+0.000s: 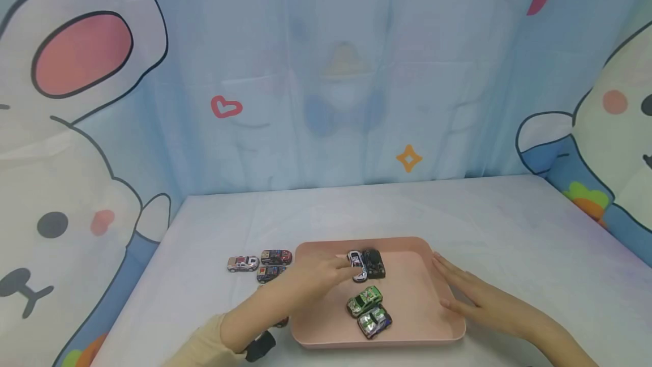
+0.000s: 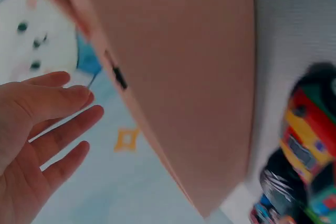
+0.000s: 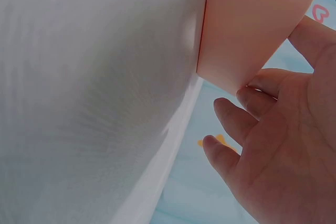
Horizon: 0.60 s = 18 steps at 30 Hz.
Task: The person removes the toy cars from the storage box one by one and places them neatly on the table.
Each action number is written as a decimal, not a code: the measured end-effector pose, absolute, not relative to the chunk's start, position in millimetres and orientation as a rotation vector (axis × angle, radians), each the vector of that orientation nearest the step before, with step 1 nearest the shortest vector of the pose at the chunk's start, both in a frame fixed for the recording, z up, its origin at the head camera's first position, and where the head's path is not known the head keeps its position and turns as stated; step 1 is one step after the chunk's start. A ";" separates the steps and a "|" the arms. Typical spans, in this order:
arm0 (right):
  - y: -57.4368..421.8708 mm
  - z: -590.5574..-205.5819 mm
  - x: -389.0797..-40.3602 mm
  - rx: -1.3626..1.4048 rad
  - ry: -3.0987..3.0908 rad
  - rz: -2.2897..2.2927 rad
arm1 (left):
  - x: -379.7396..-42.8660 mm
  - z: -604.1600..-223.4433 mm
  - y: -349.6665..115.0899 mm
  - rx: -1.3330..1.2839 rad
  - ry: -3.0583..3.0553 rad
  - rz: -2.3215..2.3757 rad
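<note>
My left hand [image 1: 331, 273] is held over the left part of a pink tray [image 1: 417, 293], its fingertips overlapping a white toy car [image 1: 357, 268]. Its fingers are spread and loosely extended, gripping nothing in the left wrist view. A black toy car [image 1: 376, 263] stands beside the white one. Nearer the front of the tray, a green toy car [image 1: 364, 301] and a silver toy car [image 1: 374, 321] sit close together. At the tray's right side, my right hand [image 1: 484, 299] rests its thumb and extended fingers along the rim.
Left of the tray on the white table [image 1: 535, 231] are a white-and-red toy car [image 1: 243, 264], a dark red one [image 1: 277, 257] and a dark blue one [image 1: 271, 273]. More cars are partly hidden by the left forearm. A blue printed curtain [image 1: 326, 146] hangs behind.
</note>
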State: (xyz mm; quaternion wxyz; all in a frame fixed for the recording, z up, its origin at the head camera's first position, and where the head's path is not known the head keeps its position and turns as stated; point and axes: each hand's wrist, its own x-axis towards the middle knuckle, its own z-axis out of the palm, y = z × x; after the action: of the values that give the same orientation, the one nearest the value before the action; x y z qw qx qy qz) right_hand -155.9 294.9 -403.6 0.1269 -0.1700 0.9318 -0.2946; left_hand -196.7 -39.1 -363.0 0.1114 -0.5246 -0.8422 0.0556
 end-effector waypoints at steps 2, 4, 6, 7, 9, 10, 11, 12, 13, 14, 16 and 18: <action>295.6 -404.3 -155.5 -0.516 2.704 -0.883 | -195.1 -364.5 -24.8 -1.643 -2.412 0.302; 296.5 -406.1 -154.9 -0.559 2.700 -0.903 | -193.8 -366.0 -14.0 -1.738 -2.358 0.399; 297.3 -408.5 -154.5 -0.604 2.694 -0.914 | -192.3 -368.3 -5.9 -1.804 -2.360 0.439; 297.7 -409.3 -154.3 -0.618 2.695 -0.914 | -191.5 -369.6 -2.7 -1.829 -2.370 0.450; 298.2 -411.0 -154.1 -0.636 2.705 -0.900 | -190.0 -371.8 2.5 -1.859 -2.380 0.497; 298.2 -411.3 -154.4 -0.630 2.711 -0.891 | -189.3 -373.1 4.5 -1.864 -2.375 0.520; 298.2 -411.5 -154.7 -0.623 2.714 -0.886 | -188.7 -374.2 6.1 -1.862 -2.371 0.542; 298.2 -411.4 -154.9 -0.618 2.721 -0.882 | -188.4 -375.4 7.3 -1.859 -2.364 0.559; 298.1 -411.2 -155.4 -0.604 2.726 -0.872 | -187.9 -376.1 8.0 -1.850 -2.366 0.560; 298.0 -411.2 -155.8 -0.594 2.728 -0.867 | -187.5 -376.2 8.1 -1.837 -2.376 0.560; 298.1 -410.0 -156.8 -0.575 2.732 -0.857 | -186.9 -376.4 7.4 -1.794 -2.415 0.542; 298.4 -408.8 -157.3 -0.570 2.742 -0.847 | -186.7 -375.5 5.6 -1.736 -2.464 0.525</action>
State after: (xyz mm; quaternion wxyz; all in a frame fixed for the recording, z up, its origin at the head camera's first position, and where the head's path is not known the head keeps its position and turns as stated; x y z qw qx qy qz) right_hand -157.3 298.4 -408.8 0.1079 -0.1936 0.9317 -0.2878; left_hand -186.7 5.6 -375.5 0.0408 -0.5670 -0.8046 0.1716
